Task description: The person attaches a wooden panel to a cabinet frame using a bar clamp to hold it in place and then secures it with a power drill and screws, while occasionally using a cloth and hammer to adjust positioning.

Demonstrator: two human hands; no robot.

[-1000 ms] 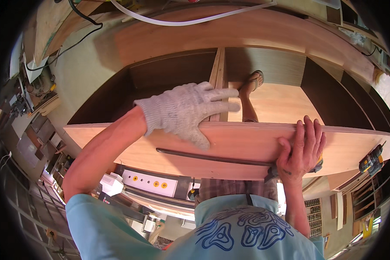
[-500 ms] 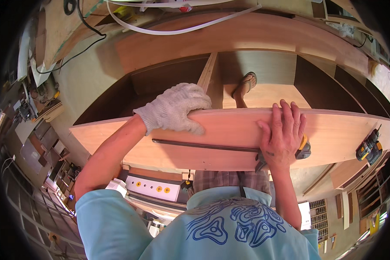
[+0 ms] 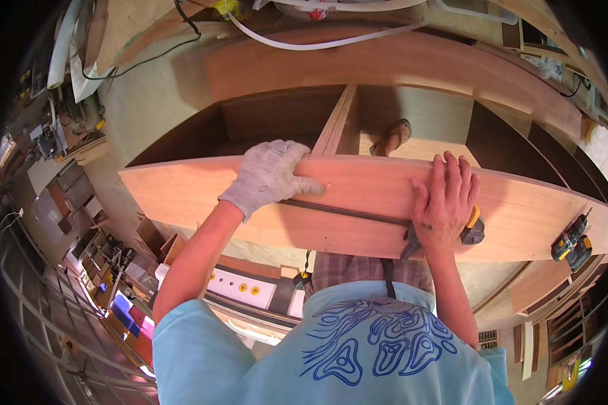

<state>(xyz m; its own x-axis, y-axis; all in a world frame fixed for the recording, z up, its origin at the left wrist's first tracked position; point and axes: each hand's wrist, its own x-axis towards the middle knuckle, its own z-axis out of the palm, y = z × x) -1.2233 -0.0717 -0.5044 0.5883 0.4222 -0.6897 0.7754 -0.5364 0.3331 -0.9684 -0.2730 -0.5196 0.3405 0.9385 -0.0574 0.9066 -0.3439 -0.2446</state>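
Note:
A long plywood panel (image 3: 358, 236) lies across in front of me, along the near side of an open wooden cabinet frame (image 3: 284, 101). My left hand (image 3: 270, 172), in a grey knit glove, is closed on the panel's far edge left of the divider (image 3: 338, 121); its fingers curl over the edge and the thumb presses the face. My bare right hand (image 3: 446, 202) lies open on the panel, its fingertips at the far edge. A bar clamp (image 3: 358, 212) rests on the panel, partly hidden under my right wrist. A cordless drill (image 3: 572, 244) sits on the panel's right end.
A sandalled foot (image 3: 392, 138) stands inside the cabinet, partly hidden by the panel. White edging strip (image 3: 317, 46) and a black cable (image 3: 142, 67) curve across the far side. A white panel with yellow rings (image 3: 233, 287) lies close at my left. Wood offcuts (image 3: 530, 344) stand at the right.
The panel's far edge has shifted away from me, covering more of the foot. My left hand has moved slightly left along that edge. My right hand keeps its place on the panel.

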